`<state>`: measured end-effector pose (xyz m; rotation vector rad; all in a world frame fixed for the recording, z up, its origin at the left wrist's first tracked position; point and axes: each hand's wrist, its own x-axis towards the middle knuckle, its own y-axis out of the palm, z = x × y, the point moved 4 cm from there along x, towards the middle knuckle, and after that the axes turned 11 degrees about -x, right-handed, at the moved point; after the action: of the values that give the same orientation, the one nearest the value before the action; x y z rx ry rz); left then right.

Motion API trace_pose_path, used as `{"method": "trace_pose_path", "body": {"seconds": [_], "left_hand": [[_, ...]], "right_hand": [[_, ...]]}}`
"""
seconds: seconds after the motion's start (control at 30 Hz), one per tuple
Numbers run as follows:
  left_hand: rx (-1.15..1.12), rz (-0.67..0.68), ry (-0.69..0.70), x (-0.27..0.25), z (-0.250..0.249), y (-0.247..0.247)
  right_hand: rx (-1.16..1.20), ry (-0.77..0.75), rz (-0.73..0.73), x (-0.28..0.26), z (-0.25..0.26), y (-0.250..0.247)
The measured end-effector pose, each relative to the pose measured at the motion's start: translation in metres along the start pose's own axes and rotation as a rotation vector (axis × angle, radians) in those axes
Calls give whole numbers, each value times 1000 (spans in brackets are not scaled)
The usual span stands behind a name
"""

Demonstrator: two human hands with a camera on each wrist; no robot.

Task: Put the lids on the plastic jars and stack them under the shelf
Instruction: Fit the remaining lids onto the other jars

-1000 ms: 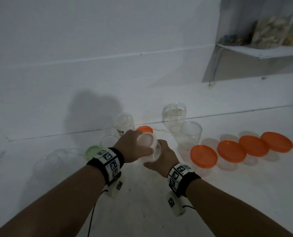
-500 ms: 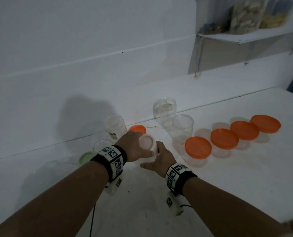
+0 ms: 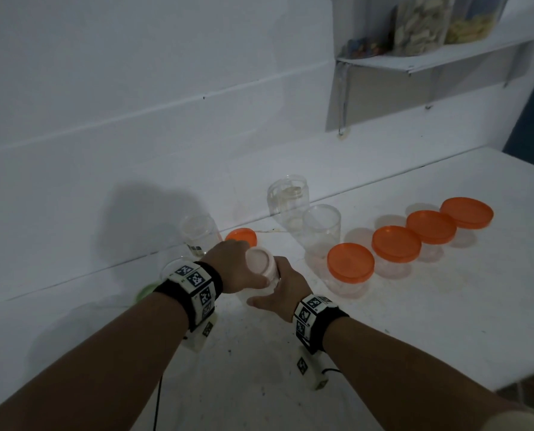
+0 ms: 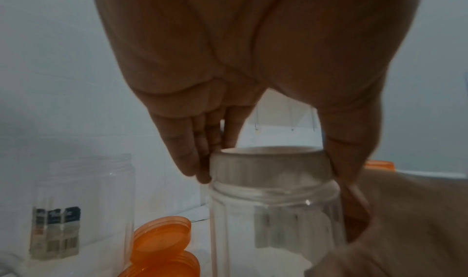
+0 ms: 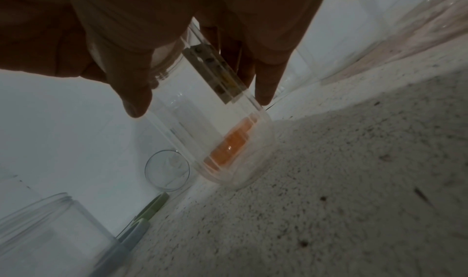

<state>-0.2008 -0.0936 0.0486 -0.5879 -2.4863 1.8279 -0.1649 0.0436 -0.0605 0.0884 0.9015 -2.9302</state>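
A clear plastic jar [image 4: 273, 221] stands on the white counter [image 3: 415, 306] in front of me. A pale lid [image 3: 259, 262] sits on its mouth. My left hand [image 3: 237, 265] grips that lid [image 4: 268, 167] from above, fingers on its left rim and thumb on the right. My right hand [image 3: 284, 287] wraps round the jar's body [image 5: 210, 125], thumb and fingers on opposite sides. Several jars with orange lids [image 3: 351, 262] stand in a row to the right. The shelf [image 3: 430, 59] hangs on the wall at the upper right.
Open clear jars [image 3: 321, 231] stand behind the hands, one with a label [image 4: 55, 233] at the left. A loose orange lid [image 3: 241, 237] lies by the wall and a green lid [image 3: 145, 292] at the left. Bags of food [image 3: 421, 23] fill the shelf top.
The head view has swung so the shelf and jar row sit higher and further right. Both hands stay on the same jar and lid, with the jar now standing on the counter.
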Motion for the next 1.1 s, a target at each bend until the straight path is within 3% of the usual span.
{"method": "trace_pose_path", "body": {"seconds": [0.1, 0.17, 0.23, 0.3, 0.37, 0.43, 0.57, 0.63, 0.73, 1.1], "left_hand": [[-3, 165, 99, 2, 1, 1], [53, 204, 172, 1, -3, 1], [38, 123, 161, 1, -7, 0], [78, -44, 0, -2, -12, -4], [165, -107, -126, -6, -17, -5], [183, -29, -107, -3, -16, -2], [44, 207, 78, 5, -9, 2], [53, 116, 68, 3, -10, 2], [151, -80, -96, -4, -12, -3], [64, 25, 10, 10, -6, -4]], "right_hand": [[-11, 2, -2, 0, 0, 0], [-13, 6, -1, 0, -1, 0], [-13, 13, -1, 0, -1, -1], [-30, 17, 5, 0, 0, -1], [-40, 16, 9, 0, 0, -1], [-41, 11, 8, 0, 0, -1], [-26, 13, 7, 0, -1, 0], [-33, 8, 2, 1, -1, -1], [-38, 13, 13, 0, 1, -2], [-76, 38, -16, 0, 4, -2]]}}
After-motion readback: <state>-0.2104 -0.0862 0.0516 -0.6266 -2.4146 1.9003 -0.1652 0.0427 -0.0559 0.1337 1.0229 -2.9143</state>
